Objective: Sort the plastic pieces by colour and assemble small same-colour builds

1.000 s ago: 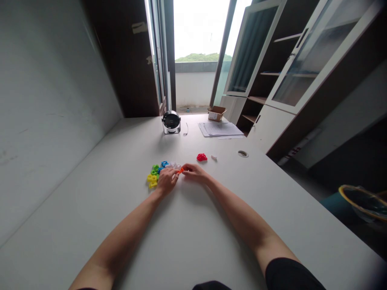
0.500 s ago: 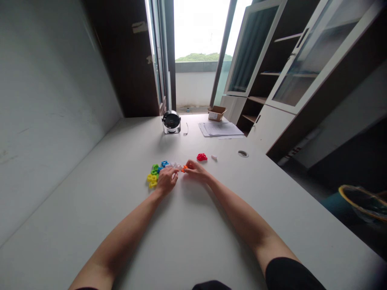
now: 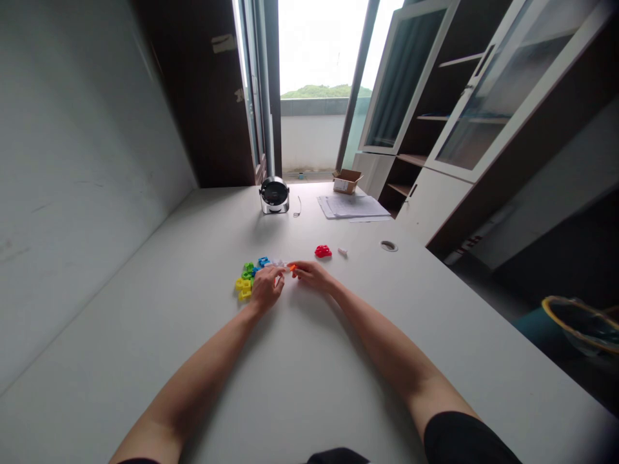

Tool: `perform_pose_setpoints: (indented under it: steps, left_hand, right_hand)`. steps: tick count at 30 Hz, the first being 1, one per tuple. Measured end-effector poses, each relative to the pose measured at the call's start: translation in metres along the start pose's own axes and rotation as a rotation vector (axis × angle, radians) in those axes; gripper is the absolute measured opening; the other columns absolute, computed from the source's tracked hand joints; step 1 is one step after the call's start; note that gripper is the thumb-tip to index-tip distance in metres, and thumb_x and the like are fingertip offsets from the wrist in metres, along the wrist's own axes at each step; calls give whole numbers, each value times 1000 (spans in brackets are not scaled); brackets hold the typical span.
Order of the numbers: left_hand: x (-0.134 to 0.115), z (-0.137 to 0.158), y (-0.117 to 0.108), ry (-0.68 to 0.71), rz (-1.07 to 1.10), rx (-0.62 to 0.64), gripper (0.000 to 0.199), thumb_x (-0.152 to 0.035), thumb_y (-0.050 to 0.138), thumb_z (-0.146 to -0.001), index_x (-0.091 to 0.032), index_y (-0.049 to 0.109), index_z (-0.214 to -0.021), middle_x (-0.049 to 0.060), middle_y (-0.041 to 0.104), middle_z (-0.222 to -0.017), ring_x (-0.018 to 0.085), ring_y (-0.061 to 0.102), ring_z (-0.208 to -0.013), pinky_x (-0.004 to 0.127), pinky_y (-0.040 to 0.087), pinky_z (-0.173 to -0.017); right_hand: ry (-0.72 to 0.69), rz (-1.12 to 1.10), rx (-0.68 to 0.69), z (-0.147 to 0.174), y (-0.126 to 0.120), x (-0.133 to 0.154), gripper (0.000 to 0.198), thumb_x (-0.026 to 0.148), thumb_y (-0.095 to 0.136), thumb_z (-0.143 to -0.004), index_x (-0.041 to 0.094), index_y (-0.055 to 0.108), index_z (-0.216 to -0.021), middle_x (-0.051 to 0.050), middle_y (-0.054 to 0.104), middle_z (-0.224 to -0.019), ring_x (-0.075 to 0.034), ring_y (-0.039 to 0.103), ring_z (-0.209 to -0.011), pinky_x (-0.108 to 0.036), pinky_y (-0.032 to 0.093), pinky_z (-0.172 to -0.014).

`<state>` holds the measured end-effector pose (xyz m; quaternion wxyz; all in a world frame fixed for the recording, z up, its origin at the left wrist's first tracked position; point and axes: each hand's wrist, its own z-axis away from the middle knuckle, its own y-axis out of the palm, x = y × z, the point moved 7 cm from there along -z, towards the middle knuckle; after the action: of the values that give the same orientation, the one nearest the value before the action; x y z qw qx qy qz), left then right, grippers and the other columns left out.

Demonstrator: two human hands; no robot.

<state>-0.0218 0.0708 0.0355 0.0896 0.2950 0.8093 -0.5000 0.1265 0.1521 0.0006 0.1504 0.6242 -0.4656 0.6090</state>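
Note:
My right hand [image 3: 312, 276] pinches a small orange plastic piece [image 3: 292, 267] between thumb and fingers, just above the white table. Close on its left, my left hand [image 3: 267, 287] is curled, fingertips near the orange piece. A bit of orange shows by its thumb, but what it holds is largely hidden. Around and behind the left hand lie yellow pieces [image 3: 244, 287], green pieces [image 3: 247, 270], blue pieces [image 3: 264, 261] and whitish pieces [image 3: 277, 263]. Beyond the right hand sits a clump of red pieces [image 3: 323, 251], with a pale pink piece [image 3: 343, 252] beside it.
At the back of the white table [image 3: 300, 374] stand a round black-and-silver device [image 3: 274, 194] and an open cardboard box [image 3: 346, 182]. Papers [image 3: 355, 206] lie before the box. A cable hole [image 3: 389, 246] is at the right. A wall bounds the left side.
My right hand has shifted slightly left with the orange piece, closer to my left hand. Orange now shows by my left thumb. The other pieces stay where they were.

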Motion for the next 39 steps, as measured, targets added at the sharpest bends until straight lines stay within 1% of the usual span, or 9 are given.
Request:
perform_pose_setpoints:
  steps: [5,9,11,13,22,25,29,34,39]
  left_hand:
    - [0,0,0,-3,14,0,26,-17,55,-92,-23,68,-113,6,72,-104,25,63,-109,41,45,-101]
    - [1,1,0,-6,12,-10,27,-16,56,-91,-23,67,-115,6,72,-107,25,63,-111,41,45,-100]
    - [1,1,1,-4,12,-16,27,-16,56,-91,-23,67,-115,7,72,-108,25,63,-111,41,46,-100]
    - [2,0,1,-2,20,-16,27,-16,57,-91,-23,67,-115,6,72,-107,25,63,-111,41,46,-100]
    - [1,0,1,-10,33,10,33,-14,57,-89,-26,66,-119,5,72,-107,24,62,-112,41,46,-102]
    - [1,0,2,-10,24,25,32,-16,58,-90,-28,66,-118,4,72,-107,23,63,-111,40,47,-101]
    - [0,0,3,2,27,30,28,-16,57,-91,-26,67,-116,5,72,-110,23,63,-110,41,46,-100]
    - [0,0,2,4,40,26,31,-15,58,-90,-26,65,-118,4,72,-108,23,62,-110,41,46,-100]
    - [-3,0,-1,13,60,5,17,-15,57,-91,-24,66,-102,4,70,-107,22,63,-109,40,49,-99]
  right_hand:
    - [58,-19,-14,1,0,-7,45,52,62,-87,20,62,-118,-2,69,-78,-14,56,-66,-25,44,-62]
    - [83,-70,-39,3,0,-9,37,52,66,-85,23,53,-103,1,68,-76,-12,51,-61,-23,40,-58]
    - [80,-66,-35,3,0,-8,35,53,66,-85,22,52,-94,0,67,-76,-12,50,-61,-23,39,-57]
    - [76,-60,-24,3,1,-7,34,52,66,-85,21,53,-91,-1,66,-76,-12,49,-61,-23,38,-57]
    - [2,-20,-10,1,-1,-6,29,42,68,-82,19,63,-98,2,59,-75,-12,46,-63,-23,36,-58]
    - [13,-37,4,1,0,-10,30,43,67,-83,19,63,-101,1,62,-77,-12,49,-64,-23,38,-59]
    - [19,-73,0,0,0,-13,30,42,64,-86,20,62,-105,-2,67,-81,-14,55,-68,-25,42,-63]
    - [43,-147,26,1,2,-10,29,42,63,-87,20,61,-106,-4,71,-84,-16,61,-74,-27,46,-67]
    - [67,-154,25,2,1,-2,27,42,60,-90,19,61,-103,-5,72,-83,-17,62,-75,-28,48,-70]
